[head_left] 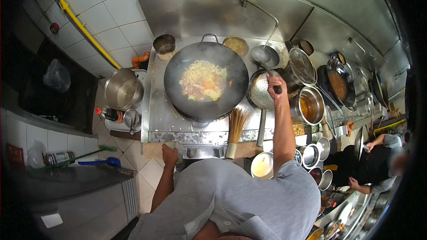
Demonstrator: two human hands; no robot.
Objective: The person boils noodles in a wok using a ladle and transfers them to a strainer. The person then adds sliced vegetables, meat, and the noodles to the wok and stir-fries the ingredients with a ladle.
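Observation:
My right hand is closed round the dark-ended handle of a ladle. The ladle's bowl is over a metal basin, below the bent water spout. Under my right forearm lies a perforated strainer, its handle toward me. Noodles with cabbage and orange bits steam in the black wok on the stove. My left hand is closed at the counter's front edge, left of the wok; a pale, cloth-like piece shows at its fingers.
A bamboo wok brush stands right of the wok's front. Pots, including one with brown liquid, crowd the right. Beside my right elbow is a bowl of yellow liquid. A large steel pot stands left. Another person works at far right.

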